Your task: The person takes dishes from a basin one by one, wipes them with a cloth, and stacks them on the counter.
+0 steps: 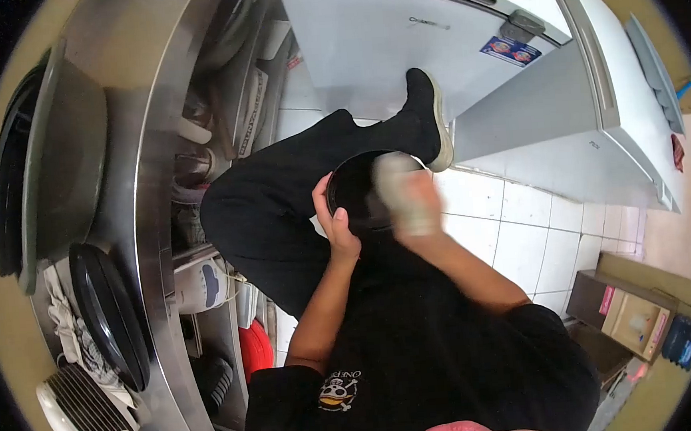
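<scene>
My left hand (338, 225) grips the rim of a round black dish (351, 185), a plate or shallow bowl, with the thumb on the near side. The dish is held over my lap, tilted toward me. Over its right side is my right hand (423, 202), smeared by motion and closed on a whitish cloth (396, 188). The cloth's blur covers part of the dish's inner face, and its exact folds cannot be made out.
A steel counter (150, 229) with shelves below runs along the left, bearing a large basin (73, 154) and black plates (110, 312). White fridges or freezers (398, 44) stand ahead and right. A wooden box (633, 315) sits at lower right. White floor tiles (475, 238) lie between.
</scene>
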`<control>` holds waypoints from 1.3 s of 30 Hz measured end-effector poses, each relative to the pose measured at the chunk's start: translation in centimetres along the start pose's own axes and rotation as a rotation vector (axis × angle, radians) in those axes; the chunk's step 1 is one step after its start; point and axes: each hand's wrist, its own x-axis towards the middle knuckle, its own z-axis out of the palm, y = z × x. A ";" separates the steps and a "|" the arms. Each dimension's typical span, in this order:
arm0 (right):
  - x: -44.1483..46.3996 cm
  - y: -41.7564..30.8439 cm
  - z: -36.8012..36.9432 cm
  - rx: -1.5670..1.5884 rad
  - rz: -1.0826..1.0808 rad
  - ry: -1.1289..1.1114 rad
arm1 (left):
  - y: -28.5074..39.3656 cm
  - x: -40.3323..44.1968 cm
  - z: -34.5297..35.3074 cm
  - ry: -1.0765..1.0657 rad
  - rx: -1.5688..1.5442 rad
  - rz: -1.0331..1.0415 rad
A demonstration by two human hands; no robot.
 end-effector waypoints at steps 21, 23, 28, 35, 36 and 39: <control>2.6 2.4 -3.9 0.012 0.245 -0.993 | 0.5 -1.2 1.3 -0.043 0.078 0.086; 3.8 0.6 -3.7 0.308 0.274 -1.061 | 0.6 -1.4 1.4 -0.071 0.097 0.101; 4.5 -1.1 -0.4 1.089 0.517 -0.862 | -0.5 -1.9 0.8 -0.008 0.069 0.136; 4.5 2.0 -6.6 1.489 0.905 0.039 | -0.4 -1.0 0.0 0.133 0.135 0.150; 4.8 2.5 -7.8 1.403 0.881 0.192 | -0.3 -1.0 0.0 0.129 0.132 0.144; 4.3 2.2 -8.3 0.789 0.606 0.295 | -0.5 -0.7 0.5 0.090 0.050 0.084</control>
